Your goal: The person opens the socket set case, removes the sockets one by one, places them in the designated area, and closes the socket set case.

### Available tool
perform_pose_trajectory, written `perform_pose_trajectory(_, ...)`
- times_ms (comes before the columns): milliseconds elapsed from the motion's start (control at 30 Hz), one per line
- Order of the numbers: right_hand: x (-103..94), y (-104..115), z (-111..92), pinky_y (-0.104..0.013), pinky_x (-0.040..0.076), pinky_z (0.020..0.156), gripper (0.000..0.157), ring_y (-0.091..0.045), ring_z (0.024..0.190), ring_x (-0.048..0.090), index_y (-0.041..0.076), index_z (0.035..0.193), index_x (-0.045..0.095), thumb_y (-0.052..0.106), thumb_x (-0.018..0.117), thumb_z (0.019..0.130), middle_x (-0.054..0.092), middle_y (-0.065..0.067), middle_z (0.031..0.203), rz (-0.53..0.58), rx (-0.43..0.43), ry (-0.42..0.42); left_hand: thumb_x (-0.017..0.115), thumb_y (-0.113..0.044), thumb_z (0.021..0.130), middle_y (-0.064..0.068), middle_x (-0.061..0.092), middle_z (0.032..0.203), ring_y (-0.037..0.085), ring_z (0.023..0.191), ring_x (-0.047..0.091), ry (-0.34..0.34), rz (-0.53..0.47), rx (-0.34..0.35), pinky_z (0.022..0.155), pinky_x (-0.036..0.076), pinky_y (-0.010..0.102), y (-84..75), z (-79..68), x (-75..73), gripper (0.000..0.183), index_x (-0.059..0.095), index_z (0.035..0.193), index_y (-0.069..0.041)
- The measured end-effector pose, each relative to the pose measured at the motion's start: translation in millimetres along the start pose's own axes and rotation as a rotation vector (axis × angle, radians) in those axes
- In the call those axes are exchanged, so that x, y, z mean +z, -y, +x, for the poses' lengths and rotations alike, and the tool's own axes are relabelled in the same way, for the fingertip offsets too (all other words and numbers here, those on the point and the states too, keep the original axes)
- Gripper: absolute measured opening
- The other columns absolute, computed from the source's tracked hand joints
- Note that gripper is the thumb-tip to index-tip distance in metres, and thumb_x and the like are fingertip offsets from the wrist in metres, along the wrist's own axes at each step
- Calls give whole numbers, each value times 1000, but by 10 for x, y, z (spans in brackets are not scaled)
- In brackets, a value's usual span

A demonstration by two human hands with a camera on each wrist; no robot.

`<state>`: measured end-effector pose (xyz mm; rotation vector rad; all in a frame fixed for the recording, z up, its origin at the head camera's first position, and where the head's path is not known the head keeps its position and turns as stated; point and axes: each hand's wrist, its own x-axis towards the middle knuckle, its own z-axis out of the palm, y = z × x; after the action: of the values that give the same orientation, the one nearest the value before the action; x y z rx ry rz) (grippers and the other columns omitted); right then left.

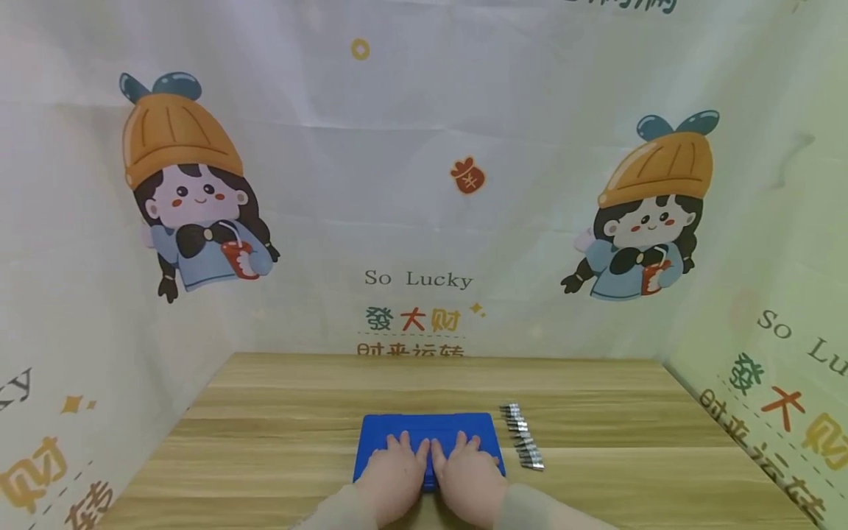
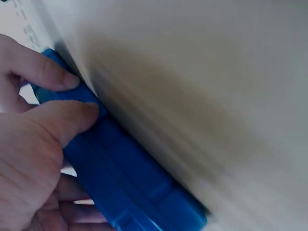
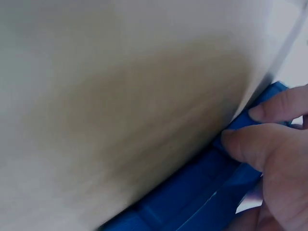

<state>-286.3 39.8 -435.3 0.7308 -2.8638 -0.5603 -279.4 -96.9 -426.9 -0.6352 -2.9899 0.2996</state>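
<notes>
A blue plastic case point(image 1: 430, 425) lies flat on the wooden table, its lid down. My left hand point(image 1: 396, 477) rests on the left half of the lid with fingers spread and fairly straight. On the other half lies my right hand point(image 1: 470, 478) in much the same pose. Both thumbs meet near the middle of the case's near edge. In the left wrist view, the left thumb point(image 2: 79, 115) touches the near side of the case point(image 2: 130, 168). The right wrist view shows the right thumb point(image 3: 255, 142) on that same side. The case's contents are hidden.
Several small silvery metal pieces point(image 1: 522, 436), too small to identify surely, lie in a row right of the case. The wooden table point(image 1: 265, 427) ends at a printed cloth backdrop point(image 1: 411, 221), which also hangs along both sides.
</notes>
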Motion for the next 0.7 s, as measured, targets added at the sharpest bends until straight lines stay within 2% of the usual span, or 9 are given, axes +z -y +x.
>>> perform_pose_trajectory(167,54,-140,194,-45,56,54,42,-38,104,64,22,140,53,28,52,98,62,-19,123,-11,1,-36,54,-22,97,21,59,127,40,111,59,-37,-12,-28,74,55,48,68,212,41,40,57,136,-14)
perform_pose_trajectory(300,96,-214,292,-47,56,56,45,-41,106,62,20,141,51,30,53,97,61,-22,125,16,-6,-32,53,-20,97,21,58,129,40,114,57,-47,-36,-59,80,53,50,70,317,67,40,56,136,-14)
perform_pose_trajectory(500,93,-260,357,-49,56,59,47,-42,112,59,21,144,48,32,52,98,57,-22,130,66,17,27,48,-17,100,21,56,132,40,118,55,-26,-55,-96,86,50,51,44,395,65,39,54,139,-15)
perform_pose_trajectory(700,102,-278,384,-51,55,64,50,-43,115,56,19,145,46,32,53,97,55,-22,133,106,12,48,49,-18,100,22,52,136,41,122,51,-4,-90,-116,89,48,53,48,417,88,41,52,140,-15)
